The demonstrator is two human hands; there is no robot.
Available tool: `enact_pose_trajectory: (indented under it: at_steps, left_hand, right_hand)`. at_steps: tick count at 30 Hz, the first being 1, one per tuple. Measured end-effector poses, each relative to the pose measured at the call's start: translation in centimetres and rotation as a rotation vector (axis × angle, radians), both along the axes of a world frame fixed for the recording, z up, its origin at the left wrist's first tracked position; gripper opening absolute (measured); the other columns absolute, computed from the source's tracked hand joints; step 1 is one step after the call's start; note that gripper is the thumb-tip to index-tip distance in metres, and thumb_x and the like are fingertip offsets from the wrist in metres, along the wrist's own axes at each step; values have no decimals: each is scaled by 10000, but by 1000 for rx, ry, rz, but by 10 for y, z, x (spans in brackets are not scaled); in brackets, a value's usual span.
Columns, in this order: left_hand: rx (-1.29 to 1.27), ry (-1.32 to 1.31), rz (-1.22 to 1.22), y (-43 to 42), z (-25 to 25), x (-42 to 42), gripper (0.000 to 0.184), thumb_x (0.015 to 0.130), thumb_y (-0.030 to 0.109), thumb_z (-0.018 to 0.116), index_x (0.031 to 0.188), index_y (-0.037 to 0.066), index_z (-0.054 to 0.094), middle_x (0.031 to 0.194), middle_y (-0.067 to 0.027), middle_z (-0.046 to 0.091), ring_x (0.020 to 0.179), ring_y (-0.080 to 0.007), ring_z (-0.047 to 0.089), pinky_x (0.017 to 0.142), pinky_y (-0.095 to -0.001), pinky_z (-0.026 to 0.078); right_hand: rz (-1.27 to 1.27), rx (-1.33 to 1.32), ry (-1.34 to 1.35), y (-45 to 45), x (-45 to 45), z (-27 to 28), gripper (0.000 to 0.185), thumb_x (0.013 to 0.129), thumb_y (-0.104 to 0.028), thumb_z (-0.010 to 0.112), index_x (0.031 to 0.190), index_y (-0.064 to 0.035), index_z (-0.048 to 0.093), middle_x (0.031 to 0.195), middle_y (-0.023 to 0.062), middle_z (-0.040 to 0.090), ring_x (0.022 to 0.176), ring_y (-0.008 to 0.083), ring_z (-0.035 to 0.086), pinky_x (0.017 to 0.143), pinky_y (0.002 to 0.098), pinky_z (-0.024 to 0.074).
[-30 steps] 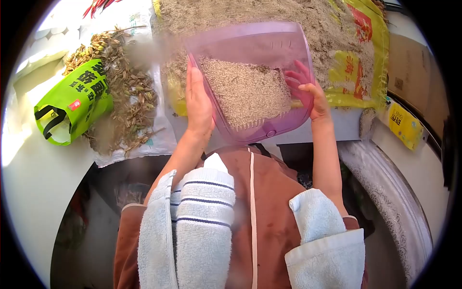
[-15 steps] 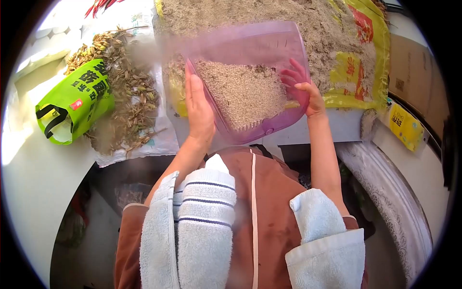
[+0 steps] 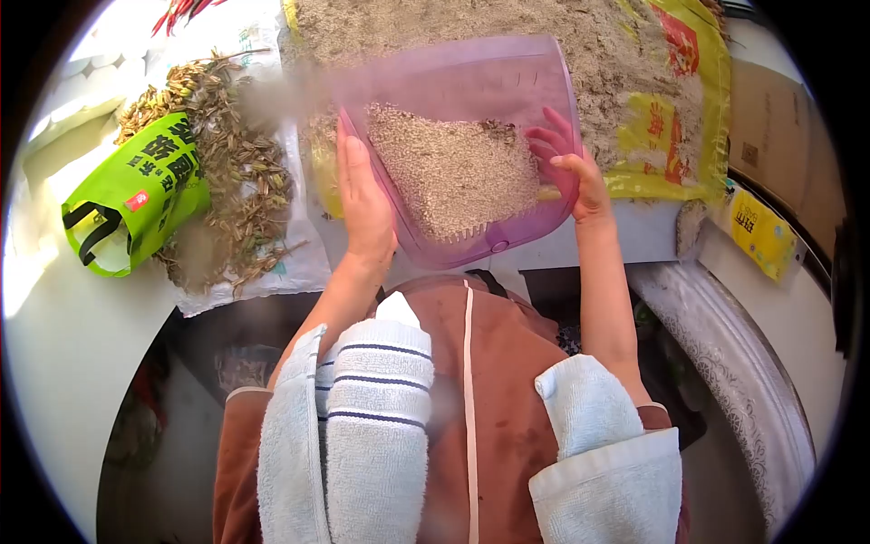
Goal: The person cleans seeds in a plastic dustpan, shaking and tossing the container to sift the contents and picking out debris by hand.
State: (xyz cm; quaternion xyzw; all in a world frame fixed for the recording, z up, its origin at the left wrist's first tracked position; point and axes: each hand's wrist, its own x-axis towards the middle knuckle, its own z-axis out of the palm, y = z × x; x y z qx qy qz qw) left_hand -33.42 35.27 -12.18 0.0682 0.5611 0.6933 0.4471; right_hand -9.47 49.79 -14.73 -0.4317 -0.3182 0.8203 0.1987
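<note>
Between my hands is a translucent purple plastic scoop (image 3: 453, 77), held above the near edge of the seed-covered sack. A heap of small pale seeds (image 3: 458, 177) lies in it, with some darker bits along the heap's far edge. My left hand (image 3: 365, 199) presses against the scoop's left side, fingers straight and thumb along the rim. At the right side my right hand (image 3: 580, 168) grips the wall, its fingers showing through the purple plastic and its thumb on the rim.
Pale seeds cover a yellow sack (image 3: 625, 186) behind the scoop. Dried pods (image 3: 258, 181) lie on a white sheet at left, beside a green bag (image 3: 136, 195). Red chillies (image 3: 186, 11) are at the top left. A cardboard box (image 3: 770, 127) and yellow packet (image 3: 761, 234) sit at right.
The view has shifted a little, so most things appear slightly further left. Both hands keep hold of the scoop, and the seeds stay heaped in it.
</note>
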Motion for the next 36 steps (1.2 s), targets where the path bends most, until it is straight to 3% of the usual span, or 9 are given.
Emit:
enact_pose_trajectory:
  at_steps: [5,10,13,16,17,19,23,26,36]
  left_hand:
    - [64,-254,-18,-31,-23,-48,520,1022,399,316,1486,198,194,1254,-142,489,1073,-271,524,955,-421,436]
    - [-23,-105,-61,-40,-19,-71,508,1019,427,314,1477,221,237,1276,-147,497,1094,-246,521,955,-377,443]
    - [41,-150,34,-44,-20,-67,487,1028,342,318,1442,87,287,1236,-132,509,1157,-234,499,898,-350,471]
    - [-277,243,247,-41,4,-64,468,1015,263,410,1424,61,306,1250,-142,506,1157,-216,499,897,-333,468]
    - [-300,814,296,-43,1,-72,415,971,147,511,1351,13,409,1241,-150,515,1110,-197,527,874,-320,477]
    - [-175,1213,36,-31,32,-66,333,910,86,592,1234,27,544,1160,-131,574,987,-191,593,824,-303,495]
    - [-93,1165,-621,15,52,-22,227,813,85,679,1038,71,649,960,-107,624,778,-271,632,716,-311,516]
    - [-70,1279,-623,36,32,-6,230,805,76,698,1030,51,653,985,-82,625,734,-185,640,658,-284,531]
    - [-174,1340,-623,51,24,14,244,730,160,748,924,66,634,944,-102,583,857,-291,615,725,-382,514]
  right_hand:
    - [-56,328,-75,-52,-41,29,778,708,-39,575,1448,-46,335,1341,86,470,1258,185,427,1018,301,367]
    - [10,277,-51,-51,-63,29,733,718,10,564,1422,-11,363,1309,68,493,1162,147,488,941,268,412]
    - [79,231,-19,-37,-65,29,712,717,6,564,1407,-8,389,1277,63,519,1147,141,498,936,265,412]
    - [77,165,-39,-35,-68,33,689,722,-1,561,1394,-7,412,1258,60,530,1133,138,501,927,265,415]
    - [73,154,-31,-34,-69,34,684,723,-2,561,1392,-7,415,1256,59,531,1129,139,502,925,267,416]
    - [76,177,-40,-33,-73,40,689,719,3,565,1391,-8,415,1244,59,530,1123,144,504,925,269,417]
    - [106,188,-63,-37,-82,60,707,712,13,578,1397,-12,407,1234,68,517,1124,154,501,927,274,418]
    - [125,227,-38,-41,-84,62,727,735,42,537,1435,9,340,1285,85,519,1103,144,519,912,257,428]
    - [94,223,-43,-49,-82,63,724,723,39,545,1425,-38,387,1208,43,543,977,102,535,832,235,448]
